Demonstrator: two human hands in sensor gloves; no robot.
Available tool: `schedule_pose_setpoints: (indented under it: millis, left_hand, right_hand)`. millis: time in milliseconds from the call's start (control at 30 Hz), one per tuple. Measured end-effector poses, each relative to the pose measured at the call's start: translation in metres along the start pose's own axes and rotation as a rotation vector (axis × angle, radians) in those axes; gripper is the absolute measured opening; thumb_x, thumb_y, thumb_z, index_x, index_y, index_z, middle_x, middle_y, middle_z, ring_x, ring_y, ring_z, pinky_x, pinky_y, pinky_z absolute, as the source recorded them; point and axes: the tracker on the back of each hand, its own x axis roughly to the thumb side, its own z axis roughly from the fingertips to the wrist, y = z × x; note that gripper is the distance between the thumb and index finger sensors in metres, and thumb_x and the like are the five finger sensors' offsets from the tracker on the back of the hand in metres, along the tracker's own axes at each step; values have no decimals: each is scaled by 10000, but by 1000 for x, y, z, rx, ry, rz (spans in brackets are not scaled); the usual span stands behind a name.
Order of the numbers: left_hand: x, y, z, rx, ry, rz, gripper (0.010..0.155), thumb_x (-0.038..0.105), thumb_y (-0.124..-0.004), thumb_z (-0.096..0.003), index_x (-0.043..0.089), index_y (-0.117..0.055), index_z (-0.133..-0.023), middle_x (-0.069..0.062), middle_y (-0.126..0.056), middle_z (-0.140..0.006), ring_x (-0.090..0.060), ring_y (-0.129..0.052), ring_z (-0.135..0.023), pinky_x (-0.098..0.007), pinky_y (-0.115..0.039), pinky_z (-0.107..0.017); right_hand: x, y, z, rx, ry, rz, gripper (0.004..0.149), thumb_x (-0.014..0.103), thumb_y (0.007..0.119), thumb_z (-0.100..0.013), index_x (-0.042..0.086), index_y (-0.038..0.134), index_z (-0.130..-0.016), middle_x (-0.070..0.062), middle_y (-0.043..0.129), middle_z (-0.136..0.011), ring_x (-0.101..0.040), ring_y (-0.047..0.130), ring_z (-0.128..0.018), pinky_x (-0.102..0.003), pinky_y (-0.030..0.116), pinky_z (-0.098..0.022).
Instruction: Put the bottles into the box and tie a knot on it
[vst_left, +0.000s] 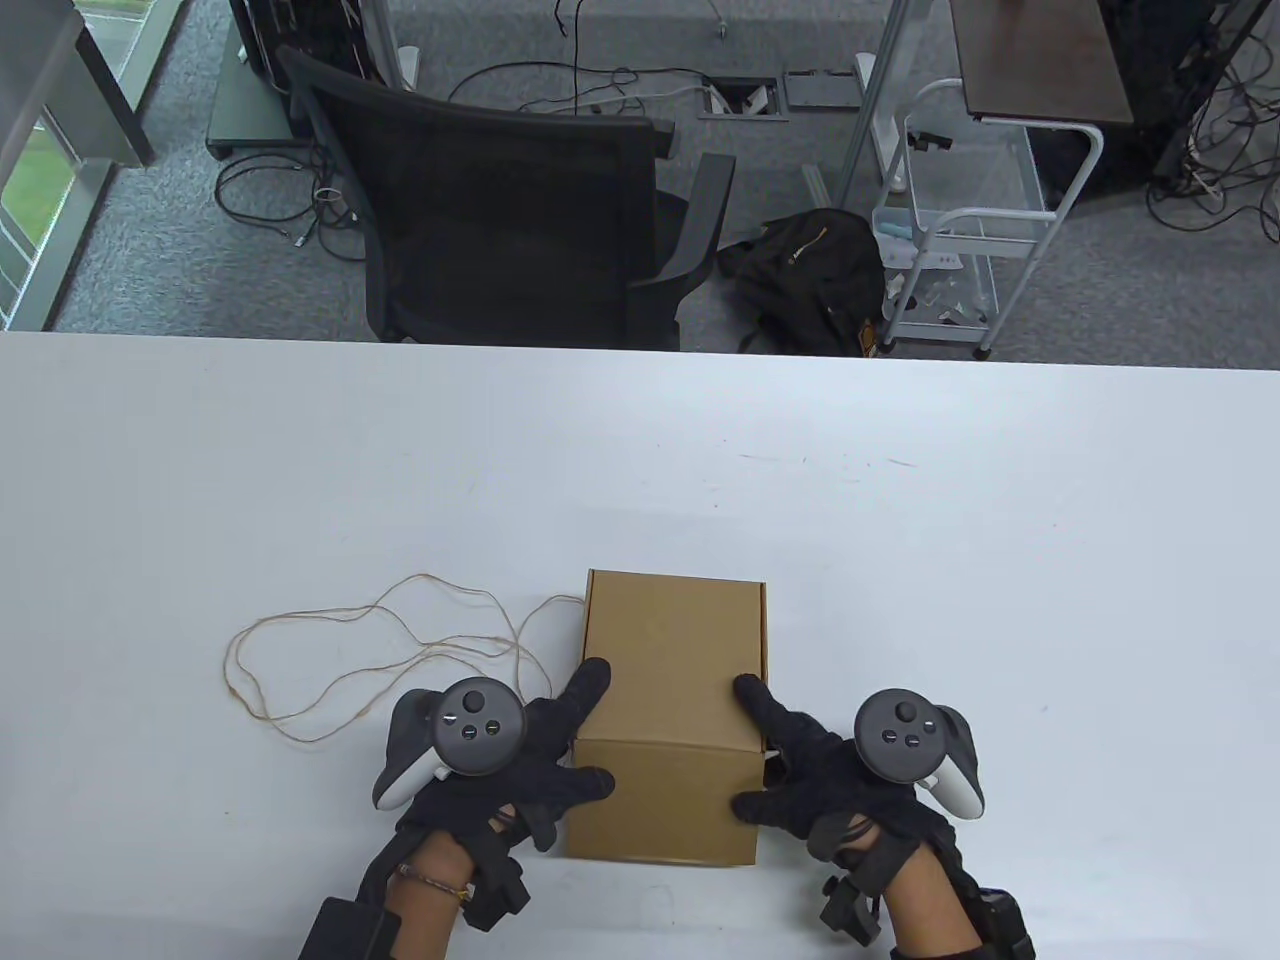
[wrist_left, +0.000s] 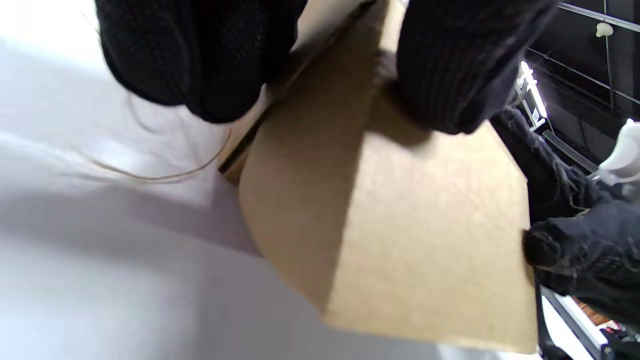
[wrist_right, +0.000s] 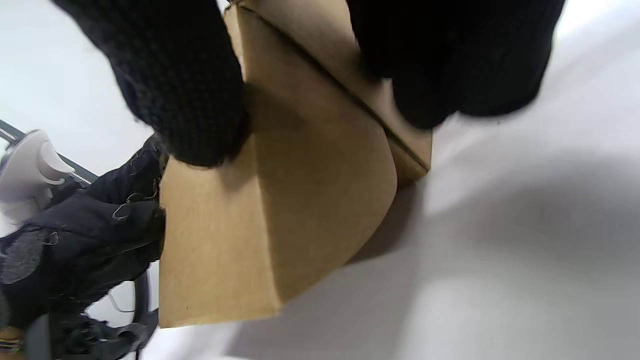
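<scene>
Closed box (vst_left: 668, 690) held betw. left hand (vst_left: 530, 760) & right hand (vst_left: 810, 770), grip clasping its sides; next, prob. thread string (vst_left: 330, 650) round it.

A closed cardboard box (vst_left: 668, 715) hides its contents; both forearms run off the table view's bottom edge.

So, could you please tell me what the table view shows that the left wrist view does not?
Only the table view shows the whole looped string, both trackers, the closed box top and the black office chair. Only the left wrist view shows the box's near left corner close up. Both show the cardboard box held between the left hand and the right hand on the white table.
</scene>
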Motion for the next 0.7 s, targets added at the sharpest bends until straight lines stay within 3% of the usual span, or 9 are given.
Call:
schedule_pose_setpoints:
  millis: [67,133,200,333,467,700]
  left_hand:
    - [4,-2,-1,-21,8,-142,1059,486,-967,-446,379,-222,-1191,-320,-539,-1217,-577,-689,-1028,-667,-685,-671]
    - [9,-2,-1,-8,28,-319,1092,521,-959,-422,436,-170,-1173,-280,-249,-1290,-624,-443,-1108,-731,-557,-724]
    - [12,-3,-2,40,-3,-427,1118,543,-960,-393,427,-170,-1175,-243,-73,-1277,-624,-256,-1125,-767,-463,-736]
    - [11,-5,-7,39,-22,-536,1196,541,-979,-352,429,-99,-1155,-100,98,-1241,-560,29,-1091,-801,-321,-742]
    - [18,-5,-9,139,-91,-611,1173,509,-1014,-311,356,-216,-1157,-38,-174,-1301,-515,-71,-1129,-810,-320,-725]
    - [22,-14,-9,293,-150,-754,1117,511,-1028,-281,320,-333,-1134,-45,-362,-1272,-461,-285,-1186,-801,-380,-731]
  right_hand:
    - [8,2,0,-23,-39,253,1006,394,984,-379,363,273,-1091,-272,167,-1119,-612,417,-917,-695,506,-648]
    - [13,6,-1,-35,-75,428,1066,426,984,-352,372,206,-1079,-195,-2,-1104,-605,163,-946,-728,349,-671]
    - [16,8,-4,-43,-127,552,1101,460,971,-342,341,162,-1079,-154,-93,-1071,-551,4,-933,-720,269,-678]
    - [18,11,-10,-95,-242,574,1117,426,1001,-304,242,211,-1071,-117,-49,-1077,-466,-39,-933,-706,238,-677]
    - [26,17,-13,-129,-284,631,1105,364,1015,-283,171,242,-1048,-103,20,-1093,-410,-1,-960,-694,253,-682]
    - [27,20,-16,-202,-333,672,1059,307,1026,-270,148,291,-1017,-158,199,-1106,-409,174,-994,-671,362,-680]
